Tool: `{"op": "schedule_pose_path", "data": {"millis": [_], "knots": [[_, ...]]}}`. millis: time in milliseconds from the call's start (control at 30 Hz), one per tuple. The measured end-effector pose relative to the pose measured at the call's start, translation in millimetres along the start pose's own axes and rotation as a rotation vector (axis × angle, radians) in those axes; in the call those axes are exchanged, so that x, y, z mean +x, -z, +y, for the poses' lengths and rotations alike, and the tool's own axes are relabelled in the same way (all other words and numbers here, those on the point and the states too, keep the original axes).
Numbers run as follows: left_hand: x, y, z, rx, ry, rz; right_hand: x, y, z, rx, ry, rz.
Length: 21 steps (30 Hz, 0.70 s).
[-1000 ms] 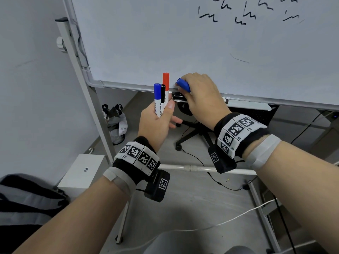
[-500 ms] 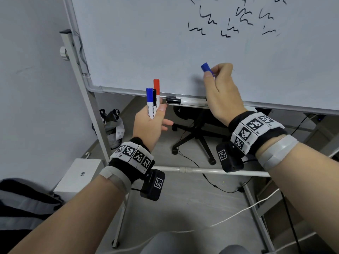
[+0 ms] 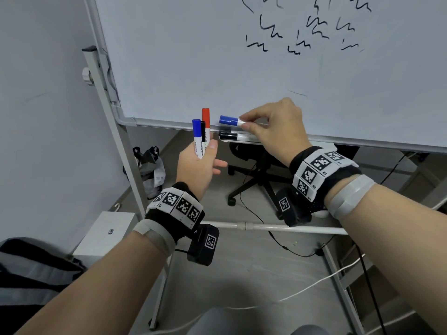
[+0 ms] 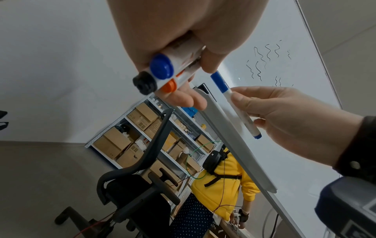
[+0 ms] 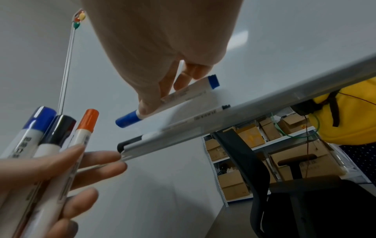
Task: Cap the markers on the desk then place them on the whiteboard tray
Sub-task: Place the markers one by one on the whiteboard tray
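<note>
My left hand [image 3: 202,163] grips three capped markers upright below the whiteboard's lower edge: a blue one [image 3: 196,134], a black one [image 3: 203,131] and a red one [image 3: 206,122]. My right hand [image 3: 273,126] pinches a second blue-capped marker [image 3: 228,120] level, cap to the left, just above the whiteboard tray [image 3: 244,140]. A black-capped marker [image 3: 228,136] lies in that tray under it. The wrist views show the same: the blue marker [image 5: 168,99] held above the tray [image 5: 244,112], and the bundle [image 4: 160,72] in my left fist.
The whiteboard [image 3: 242,68] stands on a metal frame with a left post [image 3: 113,141] and a low crossbar [image 3: 278,228]. An office chair [image 3: 256,180] stands behind the board. A white box [image 3: 106,233] and a bag [image 3: 150,172] sit on the floor left. Cables cross the floor.
My right hand has come down from in front of the board, turning the blue marker level just above the tray. My left hand keeps its three markers in place.
</note>
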<state>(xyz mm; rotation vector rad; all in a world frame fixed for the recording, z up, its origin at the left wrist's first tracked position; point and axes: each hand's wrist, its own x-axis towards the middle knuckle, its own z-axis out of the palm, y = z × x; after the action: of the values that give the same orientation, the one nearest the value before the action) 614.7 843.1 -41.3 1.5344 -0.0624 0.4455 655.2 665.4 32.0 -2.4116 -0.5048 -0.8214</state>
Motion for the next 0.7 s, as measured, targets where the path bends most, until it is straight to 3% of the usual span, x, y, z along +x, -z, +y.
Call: {"op": "schedule_pose_path", "data": {"millis": [567,700], "knots": [[2,7,-3,0.023,-0.003,0.01,-1,-20,11,0.021,0.07,0.014],[-4,10,7,0.0,-0.017,-0.049,-10,-2,-10,0.252,-0.025,-0.009]]}}
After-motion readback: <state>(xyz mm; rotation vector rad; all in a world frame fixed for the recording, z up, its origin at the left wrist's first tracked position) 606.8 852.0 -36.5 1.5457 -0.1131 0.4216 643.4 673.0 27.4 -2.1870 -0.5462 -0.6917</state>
